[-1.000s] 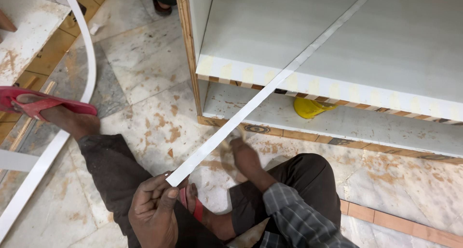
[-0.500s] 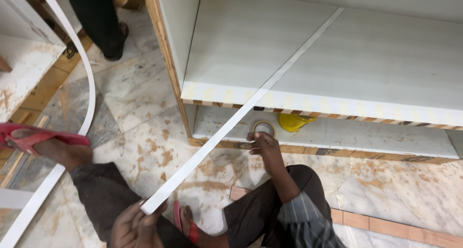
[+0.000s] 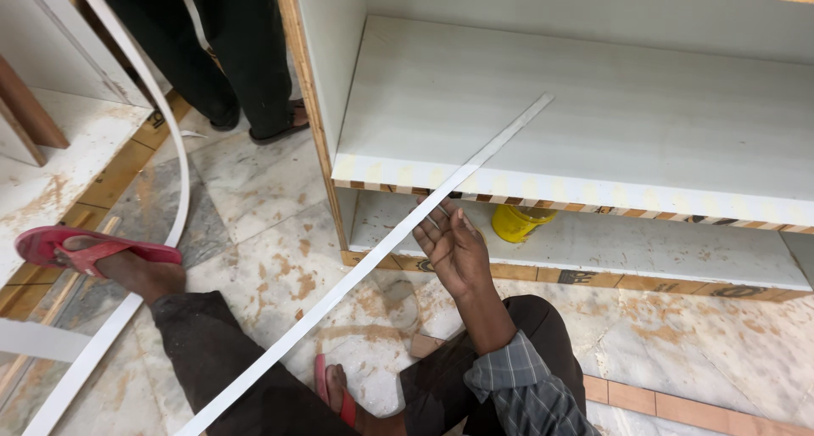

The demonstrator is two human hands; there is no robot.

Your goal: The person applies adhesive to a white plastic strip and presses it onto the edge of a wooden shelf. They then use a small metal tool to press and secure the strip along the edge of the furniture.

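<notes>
Head view, items listed largest to smallest:

- Cabinet carcass (image 3: 593, 114): pale laminate shelves filling 12 to 3 o'clock, raw ply edges showing in striped brown and cream.
- Marble floor (image 3: 263, 258): blotched cream and rust, with a tan border band at 8 o'clock.
- Curved white strip (image 3: 170, 148): bowed from 11 down to 7 o'clock, apart from the hands.
- White edge-banding strip (image 3: 373, 262): long and flat, running from the shelf top at 1 o'clock to the lower edge at 7 o'clock. Its far end now lies further onto the shelf than half a second ago, and its near end has passed out of view.
- Another person's dark trouser legs (image 3: 229, 55): standing at 11 o'clock.
- Right hand (image 3: 454, 245): centre, raised from the floor since the earlier picture; palm up, fingers loosely spread, their tips touching the strip from below and gripping nothing.
- Red sandal (image 3: 80, 248): on the foot at 9 o'clock.
- Yellow container (image 3: 513, 222): round, on the lower shelf at 3 o'clock; label unreadable.
- Left hand: out of view, state unknown.
</notes>
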